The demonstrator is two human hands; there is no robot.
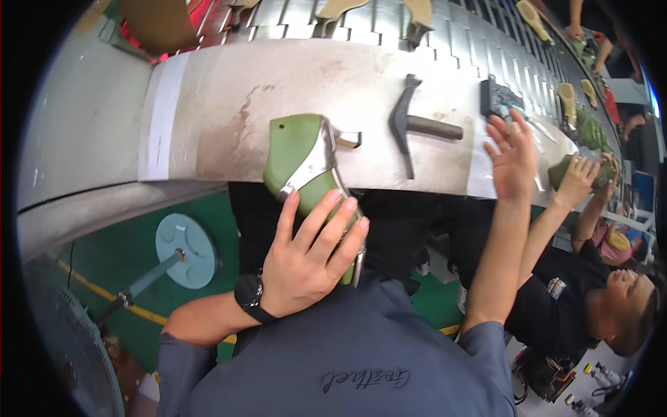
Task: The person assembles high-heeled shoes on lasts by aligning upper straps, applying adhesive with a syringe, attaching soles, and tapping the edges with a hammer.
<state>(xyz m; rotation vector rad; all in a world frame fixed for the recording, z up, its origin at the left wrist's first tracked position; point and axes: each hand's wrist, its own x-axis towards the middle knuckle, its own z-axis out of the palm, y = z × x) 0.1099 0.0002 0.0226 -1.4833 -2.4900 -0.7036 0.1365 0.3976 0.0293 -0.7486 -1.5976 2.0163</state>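
Observation:
My left hand (306,257), with a black watch at its wrist, grips a green shoe last (295,149) at the table's front edge, against my body. A shiny silver strap (313,167) wraps over the last, and a small metallic piece (349,139) juts from its right side. The lower part of the last is partly hidden under my fingers. My right hand (513,146) is raised at the right, fingers apart and holding nothing, close to a dark box (499,97). Between the hands, a hammer (420,126) with a dark head lies on the table.
Behind the worn metal table (222,125) runs a slatted conveyor (465,45) carrying several tan shoe-shaped pieces (340,10). On the right a co-worker (556,299) handles another green last (559,170). A light-blue round disc on a post (186,250) and a fan (76,347) stand at lower left.

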